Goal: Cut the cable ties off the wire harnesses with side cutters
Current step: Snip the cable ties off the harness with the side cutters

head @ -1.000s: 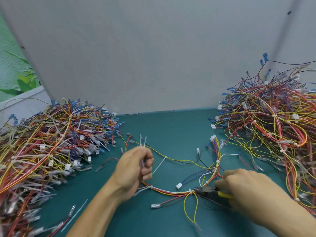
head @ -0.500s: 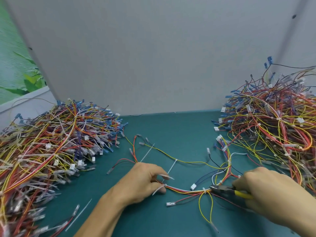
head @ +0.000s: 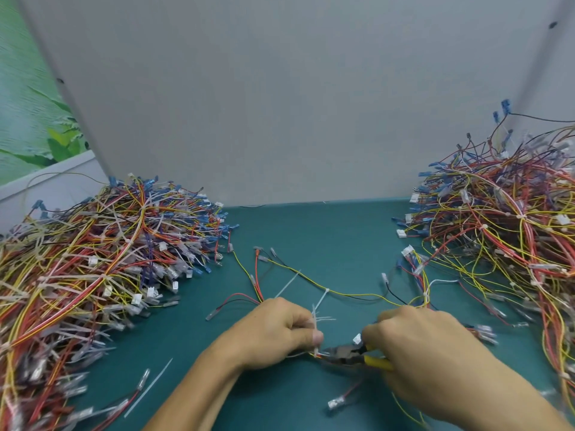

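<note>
Hands meet low in my remote view, near six o'clock, above a teal counter (head: 311, 231). The left hand (head: 273, 334) has its fingers curled, with the thumb pressed against the forefinger, pinching a wire harness (head: 425, 284) right beside a white cable tie (head: 316, 351) that wraps it. Several thin white tie ends (head: 320, 318) stick up out of that fist.

The right hand (head: 429, 353), at five o'clock, has its fingers wrapped round the yellow handles of the side cutters (head: 345, 356). The dark nose of the cutters points toward nine o'clock and touches the harness at the tie. I cannot tell whether the blades are closed on it.

From the hands, the harness fans out toward twelve and two o'clock as loose red, yellow, black and white wires lying flat on the counter. A second white tie (head: 323, 295) sits on its yellow strand.

At nine o'clock a large pile of harnesses (head: 102, 259) covers the counter's left side. A taller pile (head: 504, 231) fills the three o'clock side, well apart from the first. One loose white tie strip (head: 148, 388) lies at seven o'clock. A plain grey panel (head: 280, 104) stands behind everything at twelve o'clock.
</note>
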